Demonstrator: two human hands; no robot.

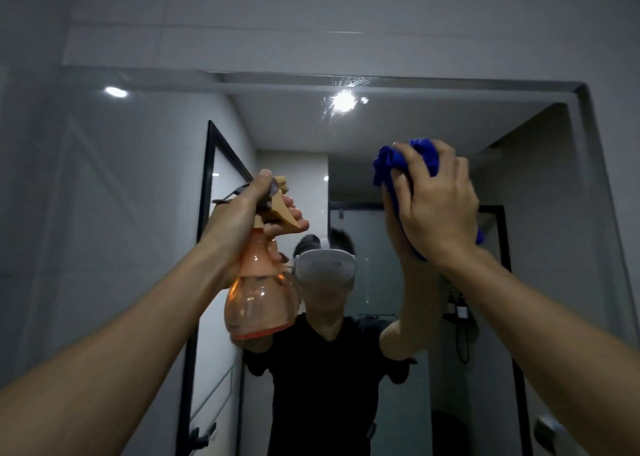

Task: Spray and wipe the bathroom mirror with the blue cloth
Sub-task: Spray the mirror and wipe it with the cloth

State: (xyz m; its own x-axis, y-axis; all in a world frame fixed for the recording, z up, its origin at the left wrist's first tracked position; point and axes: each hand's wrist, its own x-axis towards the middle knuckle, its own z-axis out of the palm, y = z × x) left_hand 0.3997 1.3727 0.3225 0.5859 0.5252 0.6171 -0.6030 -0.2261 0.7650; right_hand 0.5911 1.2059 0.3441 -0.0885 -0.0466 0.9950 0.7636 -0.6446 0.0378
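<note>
Two hands raised at the bathroom mirror [398, 136]. Right hand [440, 206], at 2 o'clock, presses the bunched blue cloth [393, 164] flat to the glass for wiping. Left hand [249, 213], at 9 o'clock, grips the orange spray bottle [259, 296] by its neck, nozzle toward the mirror, ready for respraying.

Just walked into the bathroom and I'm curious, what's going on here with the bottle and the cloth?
A person is cleaning the bathroom mirror. The left hand grips an orange spray bottle by its trigger head, held up in front of the glass. The right hand presses a bunched blue cloth against the mirror, high on the right side. Wet streaks show on the glass near the reflected ceiling light, so some spray seems to be on already and wiping is under way.
</note>
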